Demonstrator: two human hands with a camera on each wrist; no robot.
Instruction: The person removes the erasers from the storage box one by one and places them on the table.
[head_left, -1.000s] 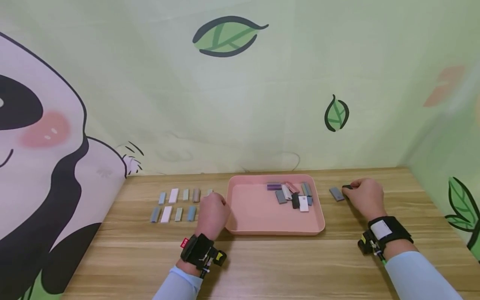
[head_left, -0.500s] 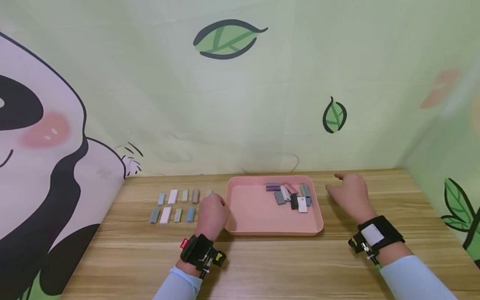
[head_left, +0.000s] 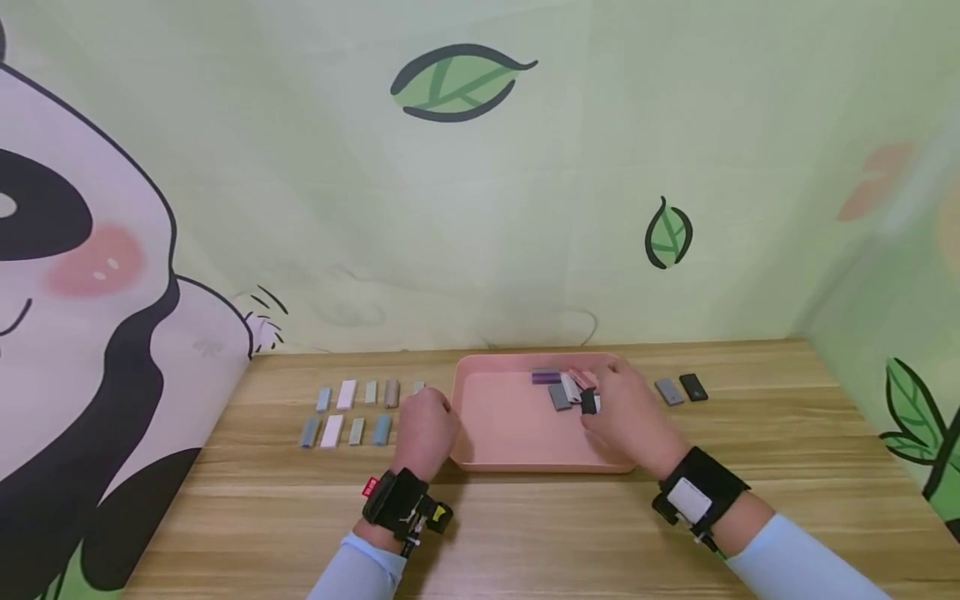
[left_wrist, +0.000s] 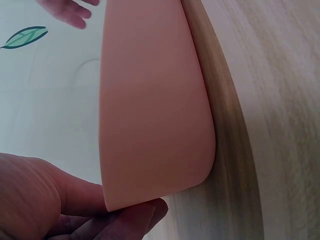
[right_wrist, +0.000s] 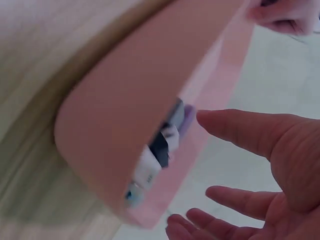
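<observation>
My left hand [head_left: 427, 422] grips the left wall of a shallow pink tray [head_left: 491, 462]; in the left wrist view, thumb and fingers pinch the tray's rim at a corner. My right hand [head_left: 627, 410] reaches over the tray's right part, fingers spread and holding nothing in the right wrist view. Beneath and beside it lie small flat rectangular pieces: a purple one [head_left: 546, 377], a grey one [head_left: 559, 397], a white one [head_left: 571, 387], a pink one [head_left: 581, 379] and a black one [right_wrist: 159, 149]. The hand hides others in the head view.
Left of the tray, two rows of small pieces lie on the wooden table [head_left: 247, 500], among them a white piece [head_left: 332, 431] and a blue piece [head_left: 382, 429]. A grey-blue piece [head_left: 669, 392] and a black piece [head_left: 693, 387] lie right of the tray. A printed cloth backdrop stands behind.
My right hand has let go of the black piece right of the tray and moved left over the tray. That piece now lies beside the grey-blue one. The left hand has stayed put.
</observation>
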